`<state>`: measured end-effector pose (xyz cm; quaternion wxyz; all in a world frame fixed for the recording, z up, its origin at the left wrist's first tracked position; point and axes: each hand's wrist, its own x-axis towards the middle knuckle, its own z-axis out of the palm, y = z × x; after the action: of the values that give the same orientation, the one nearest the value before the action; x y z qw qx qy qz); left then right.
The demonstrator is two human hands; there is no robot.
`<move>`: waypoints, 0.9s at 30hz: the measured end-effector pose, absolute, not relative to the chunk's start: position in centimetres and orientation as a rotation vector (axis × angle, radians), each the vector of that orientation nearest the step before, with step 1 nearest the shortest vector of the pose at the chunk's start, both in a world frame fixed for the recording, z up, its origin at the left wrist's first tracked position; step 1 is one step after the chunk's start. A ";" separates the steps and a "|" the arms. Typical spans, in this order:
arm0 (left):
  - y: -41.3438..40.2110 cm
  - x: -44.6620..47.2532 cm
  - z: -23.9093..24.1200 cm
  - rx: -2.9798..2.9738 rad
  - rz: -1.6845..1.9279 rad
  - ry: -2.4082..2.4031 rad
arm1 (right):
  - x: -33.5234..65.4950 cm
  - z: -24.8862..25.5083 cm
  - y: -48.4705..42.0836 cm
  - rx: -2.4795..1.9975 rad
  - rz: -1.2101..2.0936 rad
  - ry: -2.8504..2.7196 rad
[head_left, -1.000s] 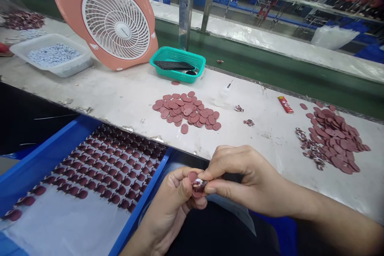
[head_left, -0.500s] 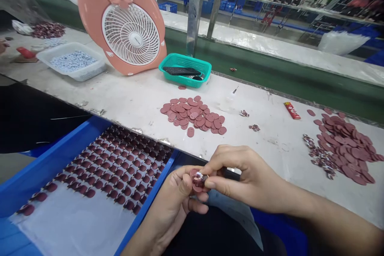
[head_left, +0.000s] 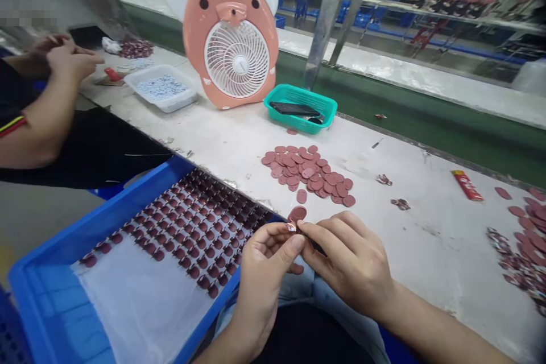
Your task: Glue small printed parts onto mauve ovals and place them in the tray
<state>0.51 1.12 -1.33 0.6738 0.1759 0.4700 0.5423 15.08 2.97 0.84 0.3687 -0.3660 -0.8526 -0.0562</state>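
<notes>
Both my hands meet at the table's near edge, pinching one small dark-red oval piece [head_left: 296,215] that has a patterned bit at its lower end. My left hand [head_left: 268,261] grips it from below with thumb and fingers. From the right, my right hand [head_left: 347,259] presses its fingertips against the same piece. To their left a blue tray [head_left: 51,290] lined with white sheet holds several rows of finished dark-red pieces [head_left: 200,227]. A loose heap of red ovals [head_left: 307,173] lies on the table just beyond my hands.
A pink animal-shaped fan [head_left: 234,45], a teal basket [head_left: 301,107] and a white tub [head_left: 162,86] stand further back. A second pile of ovals and patterned bits [head_left: 522,244] lies at the right, near a red tube [head_left: 467,185]. Another person's arm [head_left: 46,108] works at the left.
The view has swung left and up, bringing the other person into sight. My hands have lifted the piece slightly towards the table edge, still pinching it together.
</notes>
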 end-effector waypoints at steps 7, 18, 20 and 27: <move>1.2 -1.3 -1.9 0.414 1.279 1.195 | 12.6 0.0 3.1 -0.934 0.020 -2.215; -1.8 -19.0 -12.7 0.691 1.151 2.188 | 16.2 -1.3 2.1 -0.930 0.047 -2.217; -2.6 -22.4 -14.7 0.821 0.941 2.322 | 17.0 -2.1 2.2 -0.981 0.040 -2.232; -3.1 -26.3 -18.7 1.067 0.399 2.442 | 17.9 -3.0 2.1 -1.029 0.026 -2.238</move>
<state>-26.28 -3.07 -18.68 0.2218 0.3862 0.8836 0.1443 17.91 2.05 -2.96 0.3328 -0.3941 -0.8567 0.0098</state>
